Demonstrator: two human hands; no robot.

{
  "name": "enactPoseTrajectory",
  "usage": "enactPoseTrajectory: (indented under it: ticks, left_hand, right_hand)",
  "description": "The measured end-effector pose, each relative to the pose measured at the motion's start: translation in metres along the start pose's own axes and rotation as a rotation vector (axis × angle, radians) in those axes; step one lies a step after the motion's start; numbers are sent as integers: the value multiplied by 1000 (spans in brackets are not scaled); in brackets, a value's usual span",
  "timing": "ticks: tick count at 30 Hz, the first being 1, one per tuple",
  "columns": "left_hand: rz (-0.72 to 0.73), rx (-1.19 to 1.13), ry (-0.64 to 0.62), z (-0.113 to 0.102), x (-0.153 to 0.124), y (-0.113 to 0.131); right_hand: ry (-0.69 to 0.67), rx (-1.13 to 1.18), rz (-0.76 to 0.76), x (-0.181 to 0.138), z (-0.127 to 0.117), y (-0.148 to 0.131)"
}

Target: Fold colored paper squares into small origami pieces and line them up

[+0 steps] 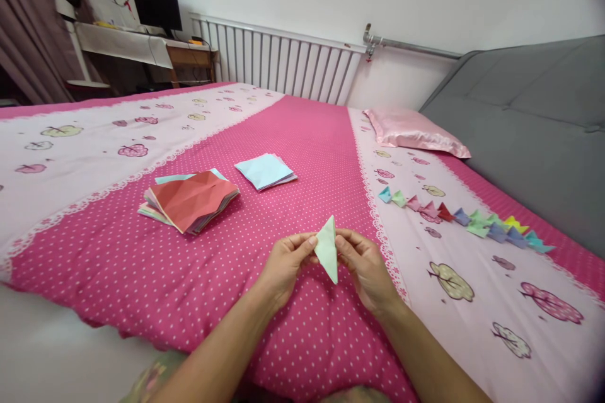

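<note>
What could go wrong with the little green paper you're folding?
1. Both hands, left and right, pinch the pale green folded paper only at its edges above the bed; it could slip and unfold.
2. A forearm swinging right might scatter the row of finished folded pieces.
3. The red-topped stack of creased sheets lies loosely fanned and could slide apart if bumped.

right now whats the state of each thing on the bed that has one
green paper: folded to a narrow pointed shape, pinched in both hands above the bed
left hand: grip shut on the paper
right hand: grip shut on the paper
creased stack: red sheet on top, unfolded, lying flat
blue stack: flat, uncreased
folded pieces: finished, lined in a row
pillow: lying flat
</note>
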State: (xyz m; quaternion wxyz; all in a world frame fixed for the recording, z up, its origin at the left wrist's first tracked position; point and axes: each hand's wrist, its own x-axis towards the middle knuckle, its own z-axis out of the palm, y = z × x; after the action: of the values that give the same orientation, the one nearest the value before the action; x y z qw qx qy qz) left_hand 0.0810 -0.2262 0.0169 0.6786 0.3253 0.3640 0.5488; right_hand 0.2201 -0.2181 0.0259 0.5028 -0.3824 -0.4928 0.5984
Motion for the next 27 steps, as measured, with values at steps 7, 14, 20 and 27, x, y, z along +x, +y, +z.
enactPoseTrajectory:
  ticks: [7,14,20,27]
  left_hand:
    - [-5,-31,34,0,0,1]
    - [41,101,15,2,-1,-1]
    - [54,214,-33,8,-4,-7]
    - [6,91,-205,13,-11,-5]
  right_hand:
    - [31,-90,-51,-1,1,-1]
    - [-19,-165,-53,0,3,3]
    - [48,-378,-127,1,0,12]
    - [207,-590,-387,0,2,9]
